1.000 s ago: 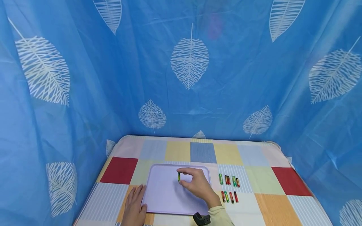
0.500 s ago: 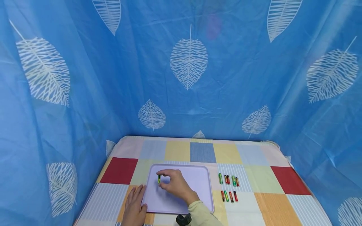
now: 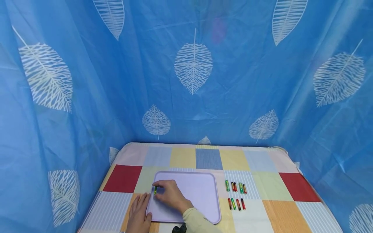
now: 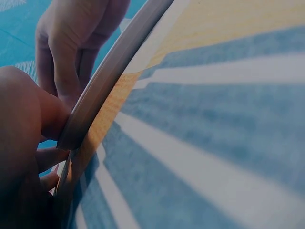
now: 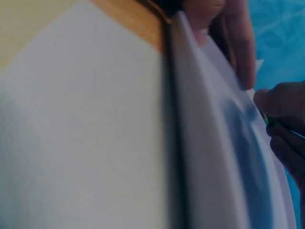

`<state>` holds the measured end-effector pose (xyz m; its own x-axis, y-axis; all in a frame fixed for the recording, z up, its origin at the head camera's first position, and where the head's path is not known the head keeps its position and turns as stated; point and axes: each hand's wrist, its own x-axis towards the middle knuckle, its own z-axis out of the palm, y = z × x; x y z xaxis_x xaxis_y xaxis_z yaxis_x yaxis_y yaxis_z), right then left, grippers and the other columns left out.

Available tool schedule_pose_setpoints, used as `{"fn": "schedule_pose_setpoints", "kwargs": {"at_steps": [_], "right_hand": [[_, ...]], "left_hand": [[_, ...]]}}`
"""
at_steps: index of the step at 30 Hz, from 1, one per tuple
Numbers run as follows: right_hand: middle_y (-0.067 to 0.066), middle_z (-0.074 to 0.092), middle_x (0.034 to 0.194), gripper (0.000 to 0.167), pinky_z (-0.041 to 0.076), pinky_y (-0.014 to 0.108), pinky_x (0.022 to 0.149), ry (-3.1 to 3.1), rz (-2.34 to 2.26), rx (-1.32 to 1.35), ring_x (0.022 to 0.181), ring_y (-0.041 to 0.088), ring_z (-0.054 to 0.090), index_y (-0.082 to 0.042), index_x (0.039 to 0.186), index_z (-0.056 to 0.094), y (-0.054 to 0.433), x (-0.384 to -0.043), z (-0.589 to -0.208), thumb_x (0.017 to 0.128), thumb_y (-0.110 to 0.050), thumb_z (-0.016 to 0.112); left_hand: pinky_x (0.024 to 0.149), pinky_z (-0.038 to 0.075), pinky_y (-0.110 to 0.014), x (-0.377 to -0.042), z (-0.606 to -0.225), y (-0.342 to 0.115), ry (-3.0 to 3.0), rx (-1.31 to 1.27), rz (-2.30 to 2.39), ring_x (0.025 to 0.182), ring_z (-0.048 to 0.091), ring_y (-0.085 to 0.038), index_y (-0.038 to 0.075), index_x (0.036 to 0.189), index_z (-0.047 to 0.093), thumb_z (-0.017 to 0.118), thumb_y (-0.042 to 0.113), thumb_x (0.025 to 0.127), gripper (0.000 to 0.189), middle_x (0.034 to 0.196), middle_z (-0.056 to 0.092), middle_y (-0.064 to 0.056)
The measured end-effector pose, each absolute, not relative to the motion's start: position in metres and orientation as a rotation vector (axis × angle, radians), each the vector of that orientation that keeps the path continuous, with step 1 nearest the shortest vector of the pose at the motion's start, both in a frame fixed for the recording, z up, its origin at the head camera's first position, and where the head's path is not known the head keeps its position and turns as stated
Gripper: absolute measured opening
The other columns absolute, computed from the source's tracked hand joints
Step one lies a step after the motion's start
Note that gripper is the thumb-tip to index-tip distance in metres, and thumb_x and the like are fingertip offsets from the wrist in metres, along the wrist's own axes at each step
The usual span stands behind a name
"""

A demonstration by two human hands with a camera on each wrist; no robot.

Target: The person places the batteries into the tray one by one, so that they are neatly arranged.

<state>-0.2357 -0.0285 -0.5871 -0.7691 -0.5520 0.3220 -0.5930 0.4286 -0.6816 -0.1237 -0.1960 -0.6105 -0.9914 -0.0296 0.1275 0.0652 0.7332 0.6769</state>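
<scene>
My right hand pinches a small green battery between thumb and fingertips, over the left side of a lilac tray. In the right wrist view only a sliver of the battery shows between the fingers. At the tray's left edge lies my left hand, its fingers extended and the thumb against the rim. The left wrist view shows that hand close up beside the tray's rim. To the right of the tray, several red and green batteries lie on the cloth in two rows.
A patchwork tablecloth covers the table. Blue curtains with white leaf prints hang behind it and on both sides. A dark band sits on the right wrist beside a pale sleeve.
My right hand has carried the green battery leftward across the tray, from near its middle to its left side, and slightly lower. The left hand has stayed at the tray's left edge.
</scene>
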Motion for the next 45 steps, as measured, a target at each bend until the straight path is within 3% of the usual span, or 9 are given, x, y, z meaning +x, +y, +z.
{"fn": "schedule_pose_setpoints", "kwargs": {"at_steps": [23,34,45], "right_hand": [[0.0,0.083,0.121,0.039,0.06,0.021,0.101,-2.629,1.005,1.051,0.112,0.005,0.074,-0.009,0.125,0.081,-0.044,-0.229,-0.591,0.087,-0.012,0.091],[0.0,0.081,0.127,0.046,0.06,0.023,0.104,-2.653,1.15,1.071,0.119,0.006,0.074,-0.009,0.131,0.079,-0.024,-0.236,-0.587,0.088,-0.016,0.09],[-0.001,0.079,0.135,0.055,0.062,0.03,0.105,-2.759,1.273,1.009,0.122,0.015,0.075,-0.011,0.137,0.077,0.017,-0.24,-0.571,0.087,-0.027,0.093]], "left_hand": [[0.121,0.021,-0.081,-0.123,-0.615,-0.197,-2.78,-0.043,-1.11,0.153,0.028,-0.058,-0.006,0.156,0.053,0.067,-0.002,0.086,0.071,0.162,0.048,-0.032],[0.121,0.022,-0.08,-0.123,-0.614,-0.196,-2.772,-0.052,-1.084,0.153,0.029,-0.058,-0.005,0.157,0.052,0.069,-0.002,0.087,0.072,0.162,0.048,-0.032],[0.126,0.015,-0.079,-0.123,-0.606,-0.195,-2.838,0.022,-1.147,0.158,0.023,-0.057,-0.003,0.161,0.049,0.067,-0.001,0.09,0.073,0.167,0.044,-0.03]]}}
